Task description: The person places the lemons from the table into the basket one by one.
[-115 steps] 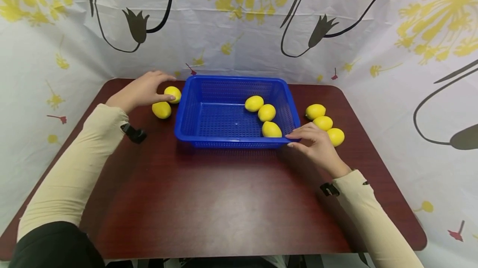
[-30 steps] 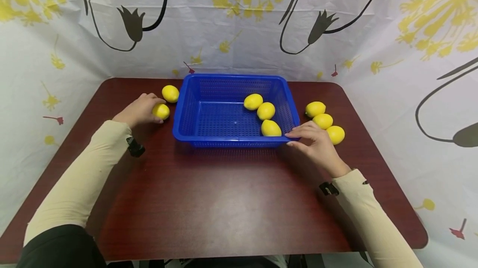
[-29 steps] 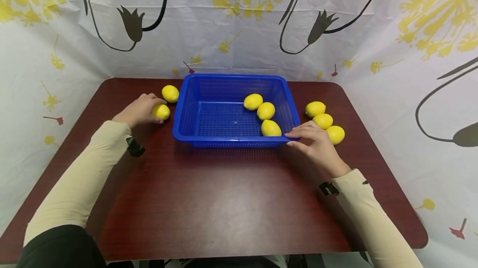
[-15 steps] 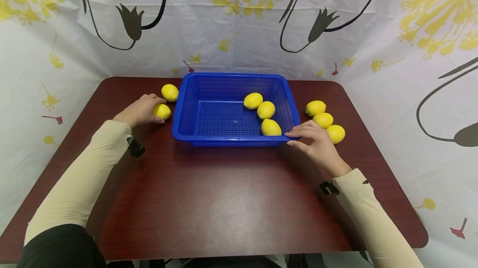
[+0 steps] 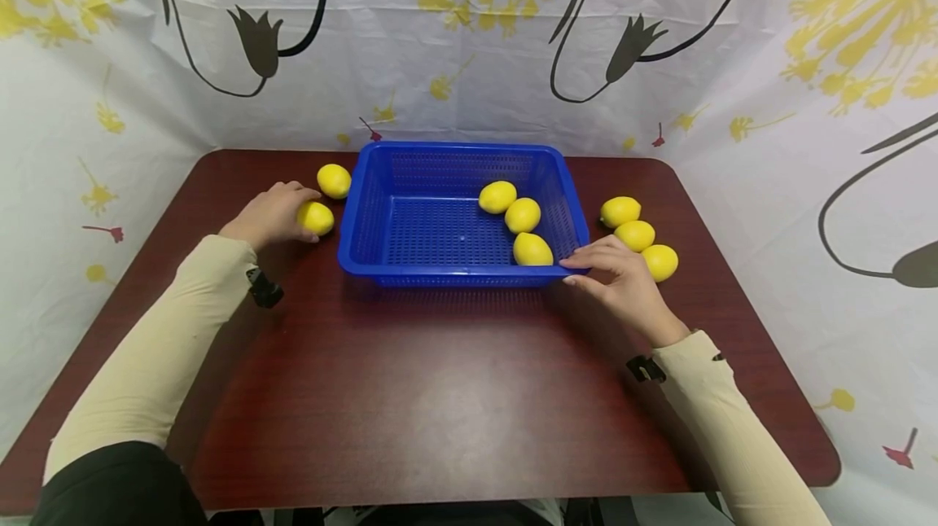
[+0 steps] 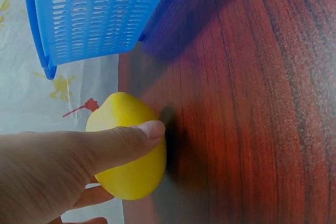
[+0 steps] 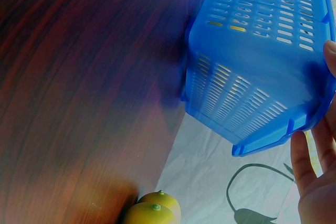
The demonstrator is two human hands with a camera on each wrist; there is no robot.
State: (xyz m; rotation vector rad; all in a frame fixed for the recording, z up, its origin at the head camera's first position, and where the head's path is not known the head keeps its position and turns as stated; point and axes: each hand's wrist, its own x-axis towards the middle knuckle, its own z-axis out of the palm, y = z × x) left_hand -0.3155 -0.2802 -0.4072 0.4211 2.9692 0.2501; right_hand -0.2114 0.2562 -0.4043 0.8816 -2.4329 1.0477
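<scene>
My left hand (image 5: 269,215) grips a yellow lemon (image 5: 317,219) on the table, left of the blue plastic basket (image 5: 458,271). In the left wrist view the thumb (image 6: 128,142) lies across this lemon, with fingers partly hidden behind it. A second lemon (image 5: 334,181) sits just behind, close to the basket's left wall. My right hand (image 5: 619,282) pinches the basket's rim at the front right corner, thumb outside, fingers over the edge. Inside the basket, toward its right side, lie three lemons (image 5: 523,216).
Right of the basket, three more lemons (image 5: 634,235) form a slanted row beside my right hand. The reddish-brown table (image 5: 440,396) stretches in front of the basket. Behind it hangs a white patterned cloth (image 5: 454,46), close to the table's back edge.
Compared with the oldest frame, my left hand has moved from the rear left lemon to the nearer one and grips it. The right hand stays at the basket's corner. Over the last second little changes.
</scene>
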